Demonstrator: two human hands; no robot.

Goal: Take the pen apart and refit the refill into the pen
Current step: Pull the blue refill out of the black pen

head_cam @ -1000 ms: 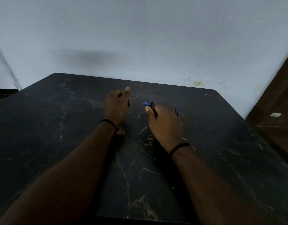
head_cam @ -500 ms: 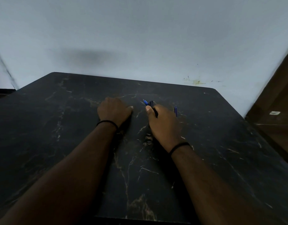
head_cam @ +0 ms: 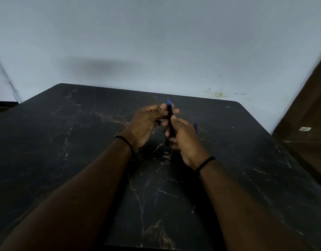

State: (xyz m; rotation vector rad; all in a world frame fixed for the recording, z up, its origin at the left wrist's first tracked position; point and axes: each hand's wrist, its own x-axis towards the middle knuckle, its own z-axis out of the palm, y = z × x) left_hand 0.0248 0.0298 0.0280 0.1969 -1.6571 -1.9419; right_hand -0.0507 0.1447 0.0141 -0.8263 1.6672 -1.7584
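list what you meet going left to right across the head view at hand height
left hand → black pen with blue tip, held by both hands → right hand → thin blue refill lying on the dark marble table → brown wooden panel

Two hands are in view: the left hand [head_cam: 147,122] and the right hand [head_cam: 187,142]. Each wrist wears one thin black band, so two bands: one on the left wrist [head_cam: 125,142] and one on the right wrist [head_cam: 205,163]. One black pen [head_cam: 170,115] with a blue tip is held upright between the two hands. One thin blue stick, likely the refill [head_cam: 195,126], lies on the counter just to the right of the right hand. There is one counter [head_cam: 65,142], dark with pale marble veins. One pale wall [head_cam: 156,42] stands behind it, with one yellowish stain [head_cam: 218,95]. One brown wooden panel [head_cam: 308,124] stands at the right edge, bearing one small white label [head_cam: 304,128].
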